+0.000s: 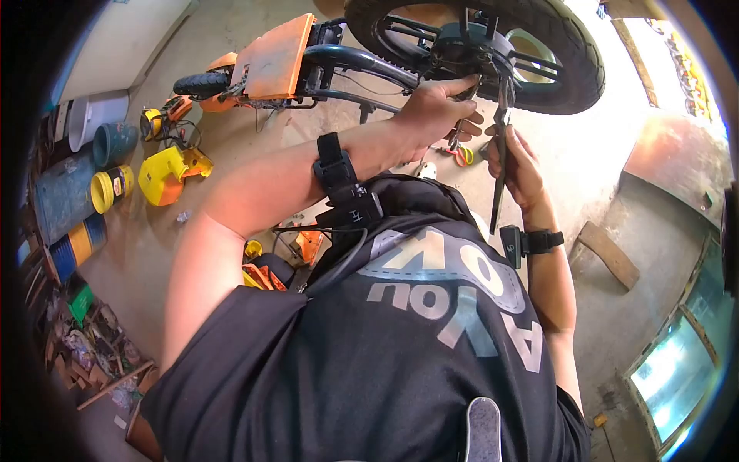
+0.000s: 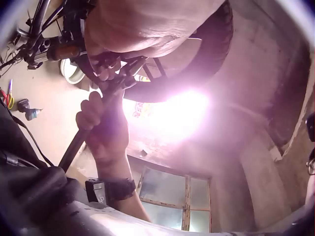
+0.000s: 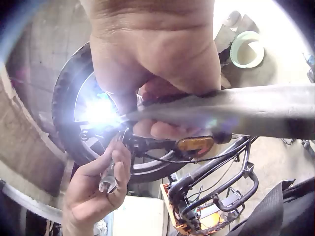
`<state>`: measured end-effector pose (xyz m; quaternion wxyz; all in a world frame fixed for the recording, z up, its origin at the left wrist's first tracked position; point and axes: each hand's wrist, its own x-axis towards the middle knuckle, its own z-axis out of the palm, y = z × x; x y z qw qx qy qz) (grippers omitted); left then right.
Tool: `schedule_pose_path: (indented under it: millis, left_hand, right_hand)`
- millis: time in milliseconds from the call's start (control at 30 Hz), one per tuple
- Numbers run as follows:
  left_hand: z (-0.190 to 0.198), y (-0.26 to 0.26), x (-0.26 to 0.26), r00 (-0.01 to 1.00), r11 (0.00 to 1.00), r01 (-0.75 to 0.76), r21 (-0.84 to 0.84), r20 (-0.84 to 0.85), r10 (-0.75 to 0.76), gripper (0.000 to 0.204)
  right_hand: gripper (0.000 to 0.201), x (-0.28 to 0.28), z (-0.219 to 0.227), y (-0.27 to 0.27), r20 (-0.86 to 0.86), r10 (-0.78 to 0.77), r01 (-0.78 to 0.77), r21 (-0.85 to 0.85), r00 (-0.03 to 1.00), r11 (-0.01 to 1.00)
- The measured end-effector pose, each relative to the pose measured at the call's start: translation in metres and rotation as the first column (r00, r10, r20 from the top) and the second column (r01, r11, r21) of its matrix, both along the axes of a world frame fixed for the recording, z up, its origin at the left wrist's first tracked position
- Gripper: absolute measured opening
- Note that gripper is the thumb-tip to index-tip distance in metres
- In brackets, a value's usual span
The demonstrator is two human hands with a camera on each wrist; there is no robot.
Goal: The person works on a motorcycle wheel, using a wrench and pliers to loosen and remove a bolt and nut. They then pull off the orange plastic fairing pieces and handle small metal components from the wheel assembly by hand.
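Our left hand point(image 1: 440, 115) pinches an open-ended spanner point(image 3: 108, 184), right hand point(image 1: 525, 169) closed round a long dark bar tool point(image 1: 501, 158), both at the hub point(image 1: 471, 52) of the tyred wheel point(image 1: 573, 65). Scissors point(image 1: 464, 155) on floor beyond; orange-panelled frame point(image 1: 273, 58) further off.

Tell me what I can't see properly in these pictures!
- Where the long bar meets the wheel: glare, right wrist view.
- The spanner's other end: hidden around the left hand's fingers, right wrist view.
- The wheel's top: cut off by the edge, head view.
- Writing on the yellow bucket: too small, head view.
- What's outside the window: bright glare, head view.
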<state>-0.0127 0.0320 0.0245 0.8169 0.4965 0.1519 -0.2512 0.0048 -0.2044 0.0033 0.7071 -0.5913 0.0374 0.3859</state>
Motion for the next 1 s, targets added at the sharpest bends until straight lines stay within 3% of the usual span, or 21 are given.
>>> schedule_pose_path:
  millis: [67,133,167,233,300,367,400,567,633,833,1000]
  left_hand:
    - [-0.008,-0.003,-0.004,1.0,1.0,0.0,-0.005,0.017,0.0,0.053]
    - [-0.017,-0.004,-0.012,0.979,0.997,-0.06,-0.041,0.192,0.067,0.05]
    - [-0.021,-0.008,-0.016,0.98,0.997,-0.06,-0.04,0.189,0.067,0.05]
    - [-0.019,-0.021,-0.023,0.935,0.944,-0.299,-0.138,0.157,0.319,0.04]
    - [-0.019,-0.027,-0.024,0.948,0.946,-0.309,-0.1,0.05,0.315,0.033]
    - [-0.021,-0.023,-0.026,0.983,0.958,-0.186,-0.219,-0.057,0.177,0.038]
    - [-0.026,-0.018,-0.024,0.992,0.965,-0.122,-0.231,-0.013,0.123,0.039]
    - [-0.035,-0.007,-0.018,0.995,0.95,-0.004,-0.312,-0.093,-0.027,0.041]
    - [-0.042,-0.005,-0.016,0.993,0.948,0.118,-0.294,0.02,-0.117,0.04]
    - [-0.066,-0.015,-0.009,0.959,0.978,0.208,-0.016,0.199,-0.201,0.038]
    - [-0.075,-0.021,-0.007,0.939,0.981,0.117,0.157,0.304,-0.161,0.041]
  right_hand:
    - [0.039,0.001,0.002,-0.001,-0.018,0.006,-0.007,-0.012,1.0,1.0]
    - [0.039,0.003,0.005,0.0,-0.015,0.02,-0.02,-0.003,1.0,1.0]
    - [0.038,0.004,0.007,0.0,-0.01,0.032,-0.032,0.007,0.999,0.999]
    - [0.038,0.003,0.006,0.0,-0.039,0.011,-0.011,0.008,0.999,1.0]
    - [0.038,0.003,0.008,-0.001,-0.064,-0.013,0.014,0.004,0.998,1.0]
    - [0.037,0.003,0.009,0.0,-0.063,-0.015,0.013,-0.034,0.998,0.999]
    - [0.037,0.003,0.009,0.0,-0.067,-0.015,0.013,-0.037,0.998,0.999]
    - [0.038,0.003,0.012,0.002,-0.07,-0.019,0.017,-0.032,0.997,0.999]
    - [0.038,0.003,0.012,0.003,-0.081,-0.023,0.02,-0.036,0.996,0.999]
    - [0.035,0.003,0.01,0.003,-0.107,-0.044,0.045,0.003,0.993,0.999]
    - [0.035,0.002,0.013,0.003,-0.105,-0.057,0.055,-0.02,0.993,0.998]
